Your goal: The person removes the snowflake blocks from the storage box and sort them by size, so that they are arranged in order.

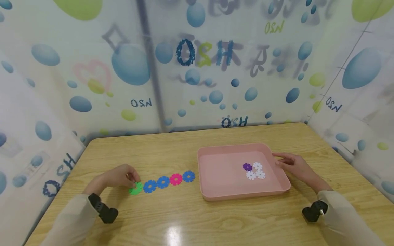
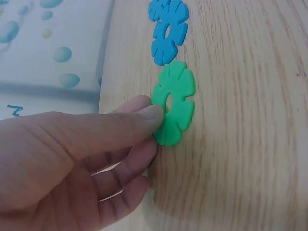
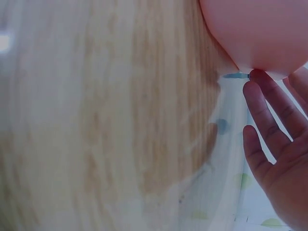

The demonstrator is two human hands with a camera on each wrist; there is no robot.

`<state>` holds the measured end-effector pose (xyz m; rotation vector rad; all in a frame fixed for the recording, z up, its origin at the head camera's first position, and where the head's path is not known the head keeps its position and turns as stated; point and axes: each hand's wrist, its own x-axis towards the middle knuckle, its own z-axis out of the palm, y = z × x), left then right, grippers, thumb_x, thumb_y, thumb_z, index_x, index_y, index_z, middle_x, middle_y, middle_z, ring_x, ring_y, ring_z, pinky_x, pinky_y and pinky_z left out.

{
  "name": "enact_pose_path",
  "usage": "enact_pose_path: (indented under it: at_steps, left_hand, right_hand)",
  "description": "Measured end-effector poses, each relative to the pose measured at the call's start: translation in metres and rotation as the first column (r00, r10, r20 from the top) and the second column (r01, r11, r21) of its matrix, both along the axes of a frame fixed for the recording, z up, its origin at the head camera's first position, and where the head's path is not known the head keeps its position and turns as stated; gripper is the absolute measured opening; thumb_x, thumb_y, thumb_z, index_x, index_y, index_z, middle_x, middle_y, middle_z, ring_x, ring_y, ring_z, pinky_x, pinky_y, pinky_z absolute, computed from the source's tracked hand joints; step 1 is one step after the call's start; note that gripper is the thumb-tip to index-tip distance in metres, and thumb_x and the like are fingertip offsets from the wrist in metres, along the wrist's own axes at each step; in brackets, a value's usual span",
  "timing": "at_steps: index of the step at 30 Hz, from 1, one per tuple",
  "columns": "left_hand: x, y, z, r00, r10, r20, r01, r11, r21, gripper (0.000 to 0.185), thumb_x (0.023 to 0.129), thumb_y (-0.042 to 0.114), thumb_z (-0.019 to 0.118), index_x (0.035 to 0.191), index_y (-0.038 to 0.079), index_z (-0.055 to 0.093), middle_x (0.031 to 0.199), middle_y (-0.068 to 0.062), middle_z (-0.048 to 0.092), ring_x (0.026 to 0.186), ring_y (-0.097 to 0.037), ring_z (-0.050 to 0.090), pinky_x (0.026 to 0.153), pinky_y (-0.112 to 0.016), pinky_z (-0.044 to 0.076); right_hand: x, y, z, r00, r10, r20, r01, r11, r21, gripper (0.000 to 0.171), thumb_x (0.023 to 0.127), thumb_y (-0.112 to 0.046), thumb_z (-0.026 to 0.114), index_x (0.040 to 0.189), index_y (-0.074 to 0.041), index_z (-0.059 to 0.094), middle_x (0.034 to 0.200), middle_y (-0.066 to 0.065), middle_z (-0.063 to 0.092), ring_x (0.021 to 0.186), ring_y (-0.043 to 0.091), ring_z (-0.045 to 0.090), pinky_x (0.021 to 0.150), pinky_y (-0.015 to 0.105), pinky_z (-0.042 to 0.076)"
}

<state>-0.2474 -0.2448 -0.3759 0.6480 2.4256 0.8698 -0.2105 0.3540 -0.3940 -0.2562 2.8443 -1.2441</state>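
Note:
My left hand (image 1: 121, 176) pinches a green flower-shaped plastic disc (image 2: 180, 103) between thumb and fingers, low over the table. It is at the left end of a row of similar discs. Beside it lies a blue disc (image 1: 149, 186), followed by another blue disc (image 1: 163, 182), a pink disc (image 1: 176, 179) and a third blue disc (image 1: 188, 176). My right hand (image 1: 293, 166) rests against the right side of a pink tray (image 1: 221, 171), its fingers fairly straight in the right wrist view. Inside the tray are a purple disc (image 1: 247, 167) and three white discs (image 1: 251, 175).
The wooden table (image 1: 147, 218) carries the tray right of the row. A patterned curtain (image 1: 191, 95) with blue and green spots hangs behind the table and along both sides. Dark wrist bands (image 1: 103, 208) sit over the pale sleeves.

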Motion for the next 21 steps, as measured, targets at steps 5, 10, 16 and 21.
enact_pose_path:
  at_steps: [5, 10, 16, 21]
  left_hand:
    - [-0.0005, 0.0007, -0.0021, 0.999, 0.032, 0.016, -0.032, 0.999, 0.000, 0.011, 0.078, -0.004, 0.067, 0.088, -0.001, 0.064, 0.082, -0.003, 0.058, 0.075, -0.017, 0.051, 0.066, -0.031, 0.044]
    - [-0.0014, 0.0013, -0.0038, 0.999, 0.040, 0.014, -0.040, 0.999, -0.007, 0.010, 0.078, -0.004, 0.066, 0.088, -0.001, 0.064, 0.081, -0.002, 0.057, 0.075, -0.018, 0.051, 0.067, -0.033, 0.044]
    - [-0.0016, 0.0017, -0.0035, 0.999, 0.047, 0.017, -0.047, 0.999, -0.008, 0.010, 0.079, -0.003, 0.067, 0.088, -0.001, 0.064, 0.082, -0.003, 0.057, 0.075, -0.018, 0.051, 0.068, -0.033, 0.044]
    - [-0.0021, 0.0054, 0.0007, 0.999, 0.038, -0.031, -0.039, 0.999, -0.028, 0.008, 0.081, 0.000, 0.066, 0.088, 0.001, 0.064, 0.083, -0.002, 0.058, 0.076, -0.016, 0.052, 0.068, -0.032, 0.045]
  right_hand:
    - [0.0008, 0.0006, -0.0009, 1.000, 0.001, -0.001, -0.001, 1.000, 0.001, 0.047, 0.095, -0.026, 0.053, 0.134, 0.000, 0.047, 0.120, 0.025, 0.056, 0.102, 0.029, 0.059, 0.076, 0.024, 0.049]
    - [0.0005, 0.0015, -0.0024, 1.000, 0.008, -0.006, -0.008, 1.000, 0.002, 0.047, 0.095, -0.026, 0.053, 0.134, 0.000, 0.047, 0.124, 0.026, 0.054, 0.102, 0.025, 0.060, 0.076, 0.023, 0.049]
    - [0.0006, 0.0007, -0.0020, 1.000, 0.008, -0.007, -0.008, 1.000, -0.007, 0.047, 0.096, -0.026, 0.053, 0.134, 0.001, 0.046, 0.124, 0.026, 0.053, 0.102, 0.026, 0.060, 0.076, 0.022, 0.048]
    - [0.0009, 0.0000, -0.0016, 1.000, 0.007, -0.006, -0.007, 1.000, -0.011, 0.047, 0.096, -0.026, 0.053, 0.134, 0.001, 0.046, 0.125, 0.027, 0.052, 0.105, 0.035, 0.057, 0.078, 0.028, 0.050]
